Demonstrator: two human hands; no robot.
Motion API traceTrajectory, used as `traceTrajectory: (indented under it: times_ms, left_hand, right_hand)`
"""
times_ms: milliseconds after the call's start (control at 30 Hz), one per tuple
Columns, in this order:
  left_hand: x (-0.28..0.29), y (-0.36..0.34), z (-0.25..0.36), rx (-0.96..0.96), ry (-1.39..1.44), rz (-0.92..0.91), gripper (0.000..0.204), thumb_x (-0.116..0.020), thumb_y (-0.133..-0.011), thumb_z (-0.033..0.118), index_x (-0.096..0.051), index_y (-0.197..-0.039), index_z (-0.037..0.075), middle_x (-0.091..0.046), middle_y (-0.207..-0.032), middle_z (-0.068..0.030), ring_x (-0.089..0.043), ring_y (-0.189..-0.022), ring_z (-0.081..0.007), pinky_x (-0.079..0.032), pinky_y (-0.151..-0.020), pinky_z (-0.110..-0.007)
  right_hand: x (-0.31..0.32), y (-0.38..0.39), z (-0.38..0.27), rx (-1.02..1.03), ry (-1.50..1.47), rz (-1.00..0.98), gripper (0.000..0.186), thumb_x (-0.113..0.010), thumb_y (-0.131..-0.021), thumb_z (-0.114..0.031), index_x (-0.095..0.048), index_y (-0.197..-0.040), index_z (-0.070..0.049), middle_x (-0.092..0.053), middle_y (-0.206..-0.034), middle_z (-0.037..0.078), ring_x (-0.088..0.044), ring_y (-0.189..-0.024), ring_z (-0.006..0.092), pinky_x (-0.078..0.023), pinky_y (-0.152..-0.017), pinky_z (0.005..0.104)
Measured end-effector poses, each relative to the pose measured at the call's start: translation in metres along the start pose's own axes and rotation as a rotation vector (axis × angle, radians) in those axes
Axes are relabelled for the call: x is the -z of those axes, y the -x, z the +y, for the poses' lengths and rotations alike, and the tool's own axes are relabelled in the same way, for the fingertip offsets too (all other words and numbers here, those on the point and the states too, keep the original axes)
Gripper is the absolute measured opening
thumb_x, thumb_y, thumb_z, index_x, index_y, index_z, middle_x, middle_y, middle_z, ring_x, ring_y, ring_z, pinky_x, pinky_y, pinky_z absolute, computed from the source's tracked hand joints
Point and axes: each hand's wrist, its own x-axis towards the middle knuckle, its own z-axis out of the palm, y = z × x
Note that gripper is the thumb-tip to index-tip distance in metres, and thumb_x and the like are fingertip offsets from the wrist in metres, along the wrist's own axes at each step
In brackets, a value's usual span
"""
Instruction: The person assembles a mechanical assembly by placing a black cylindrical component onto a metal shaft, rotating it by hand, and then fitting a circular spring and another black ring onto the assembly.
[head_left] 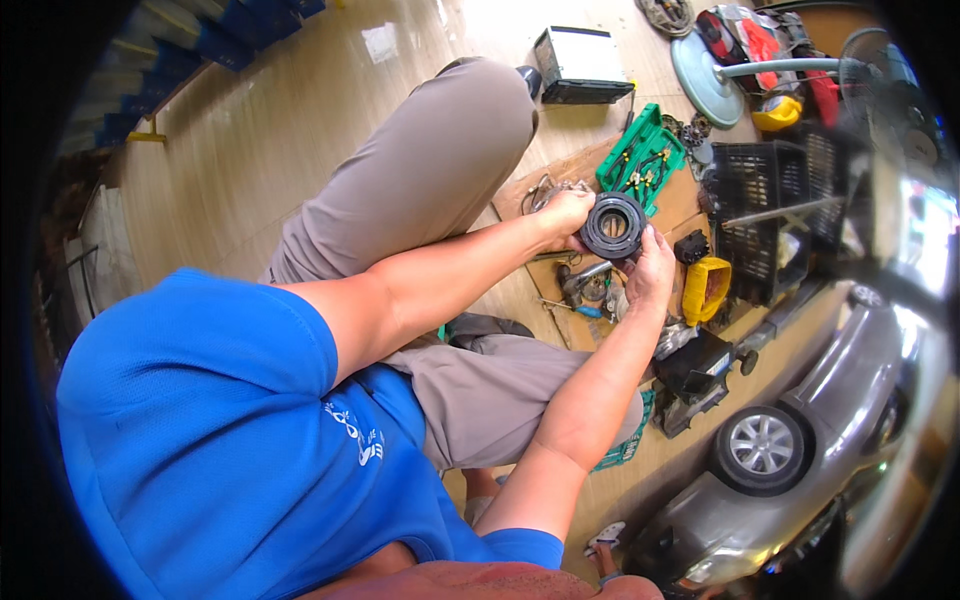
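Observation:
Out in front of me, both hands hold a black ring-shaped part, which looks like a pulley [612, 249], with concentric grooves and an open centre. My left hand [568, 217] grips its left edge, thumb near the rim. My right hand [652, 264] has hold of its lower right edge, with the fingers partly hidden beneath. Just beyond the part lies an open green tool case [645, 158] with small fittings in it. Below my hands, metal parts and a blue-handled tool [588, 311] lie on the ground.
A yellow plastic container [706, 290] and a black machine [692, 365] stand right of my right forearm. Farther right are black crates [755, 185] and a grey car [820, 420]. A white-and-black box [583, 62] and a round fan base [706, 82] sit farther ahead.

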Motion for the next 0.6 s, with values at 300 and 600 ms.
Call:
traceTrajectory:
  times_ms: [300,600]
  left_hand:
    - [-0.007,-0.027,-0.007,-0.061,-0.126,0.094,0.035,-0.044,-0.100,0.032,-0.065,-0.113,0.008,-0.068,-0.094,-0.0075,-0.068,-0.071,-0.0191,-0.059,-0.052,-0.042]
    - [0.008,-0.057,-0.070,-0.380,-0.646,0.304,0.034,-0.061,-0.089,0.027,-0.067,-0.117,0.007,-0.071,-0.090,-0.0158,-0.070,-0.080,-0.0324,-0.057,-0.074,-0.040]
  right_hand:
    - [0.019,-0.058,0.046,0.030,-0.015,0.117,0.036,-0.047,-0.103,-0.027,-0.052,-0.129,-0.002,-0.065,-0.110,0.009,-0.068,-0.089,0.0219,-0.058,-0.071,0.0408]
    - [0.032,-0.088,0.098,-0.197,-0.045,0.149,0.034,-0.046,-0.104,-0.023,-0.050,-0.127,0.001,-0.064,-0.114,0.013,-0.067,-0.095,0.0251,-0.058,-0.081,0.0408]
